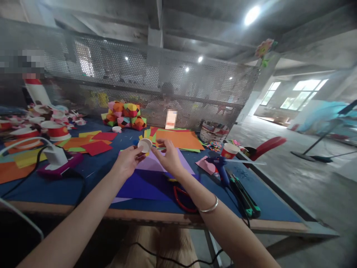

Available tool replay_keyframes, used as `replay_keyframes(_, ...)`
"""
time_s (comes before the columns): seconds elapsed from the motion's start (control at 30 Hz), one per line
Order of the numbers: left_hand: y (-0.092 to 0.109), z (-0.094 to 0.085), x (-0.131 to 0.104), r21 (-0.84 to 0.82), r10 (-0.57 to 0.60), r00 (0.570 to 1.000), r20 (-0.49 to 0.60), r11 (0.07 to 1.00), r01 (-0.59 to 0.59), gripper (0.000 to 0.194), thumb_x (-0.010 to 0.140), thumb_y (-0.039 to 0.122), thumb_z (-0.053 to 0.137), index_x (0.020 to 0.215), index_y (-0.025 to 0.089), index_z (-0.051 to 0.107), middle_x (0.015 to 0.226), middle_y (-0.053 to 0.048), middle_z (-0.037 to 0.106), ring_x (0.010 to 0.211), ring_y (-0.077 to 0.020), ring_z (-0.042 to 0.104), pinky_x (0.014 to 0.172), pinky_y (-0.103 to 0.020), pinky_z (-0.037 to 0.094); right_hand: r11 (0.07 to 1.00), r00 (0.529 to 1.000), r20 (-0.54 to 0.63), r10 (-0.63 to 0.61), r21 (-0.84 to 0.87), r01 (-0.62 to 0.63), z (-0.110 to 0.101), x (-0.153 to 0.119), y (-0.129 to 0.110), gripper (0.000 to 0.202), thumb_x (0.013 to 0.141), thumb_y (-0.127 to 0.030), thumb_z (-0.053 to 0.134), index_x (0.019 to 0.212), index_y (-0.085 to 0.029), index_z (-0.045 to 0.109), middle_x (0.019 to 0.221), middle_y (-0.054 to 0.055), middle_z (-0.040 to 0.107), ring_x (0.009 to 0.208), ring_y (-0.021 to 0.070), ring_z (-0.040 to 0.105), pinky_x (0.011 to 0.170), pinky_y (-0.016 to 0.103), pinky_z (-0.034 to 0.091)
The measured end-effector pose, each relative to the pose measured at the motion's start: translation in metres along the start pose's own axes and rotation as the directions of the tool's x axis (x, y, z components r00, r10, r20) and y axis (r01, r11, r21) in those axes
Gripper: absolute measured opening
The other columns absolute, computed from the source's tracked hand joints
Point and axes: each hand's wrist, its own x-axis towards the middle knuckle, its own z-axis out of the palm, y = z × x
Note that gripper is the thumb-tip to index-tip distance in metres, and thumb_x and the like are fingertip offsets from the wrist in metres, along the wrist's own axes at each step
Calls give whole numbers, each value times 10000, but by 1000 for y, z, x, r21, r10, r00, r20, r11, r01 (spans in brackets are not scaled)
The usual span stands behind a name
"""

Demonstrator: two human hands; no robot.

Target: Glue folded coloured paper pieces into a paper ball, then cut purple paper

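Observation:
Over the sheets of coloured paper, my left hand (pixel 129 160) pinches a small white round piece that looks like a cut-down paper cup (pixel 145 145). Its shallow hollow side faces me. My right hand (pixel 170 156) is just to the right of it, thumb and fingers apart, with fingertips close to the rim; whether they touch it I cannot tell. Purple paper (pixel 178 158) and dark blue paper (pixel 150 184) lie beneath both hands. Red-handled scissors (pixel 182 199) rest partly hidden under my right forearm.
A blue glue gun (pixel 221 169), a green-and-black cutter (pixel 245 197) and a red paper cup (pixel 230 150) stand or lie at right. To the left are a power strip (pixel 60 165), red cups (pixel 55 131) and loose paper. Folded paper balls (pixel 124 115) sit before a perforated screen (pixel 111 74).

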Motion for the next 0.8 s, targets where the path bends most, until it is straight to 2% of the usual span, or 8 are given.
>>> replay_keyframes(0.07, -2, 1, 5, 18, 6, 1000, -3, 1000, -6, 212, 798, -41, 689, 699, 145, 667, 689, -36, 733, 637, -122, 685, 663, -220, 558, 998, 998, 23, 56, -4, -56, -3, 3, 5, 170, 944, -307, 673, 1044, -171, 691, 1115, 119, 727, 991, 214, 702, 805, 333, 568)
replay_keyframes(0.2, -8, 2, 7, 51, -1, 1000, 16, 999, 0, 225, 800, -32, 691, 668, 148, 661, 674, -43, 727, 637, -129, 691, 661, -223, 553, 992, 992, 53, 118, -45, -116, -3, 5, 9, 83, 937, -225, 671, 910, -162, 719, 991, 91, 761, 923, 201, 713, 784, 308, 547)
replay_keyframes(0.53, -8, -3, 7, 44, 3, 1000, 23, 999, -4, 157, 773, -17, 758, 727, 119, 696, 720, -62, 747, 625, -125, 693, 652, -222, 532, 975, 982, 86, 169, -157, -155, -5, 4, 4, 120, 941, -200, 654, 878, -173, 752, 966, 100, 793, 929, 229, 741, 855, 338, 545)
replay_keyframes(0.8, -9, 2, 3, 54, -4, 1000, 21, 999, 3, 139, 782, -20, 738, 731, 107, 720, 699, -58, 743, 621, -129, 685, 644, -228, 540, 974, 980, 78, 184, -152, -170, -3, 3, 6, 140, 942, -213, 652, 856, -190, 760, 951, 90, 801, 914, 231, 747, 851, 346, 556)
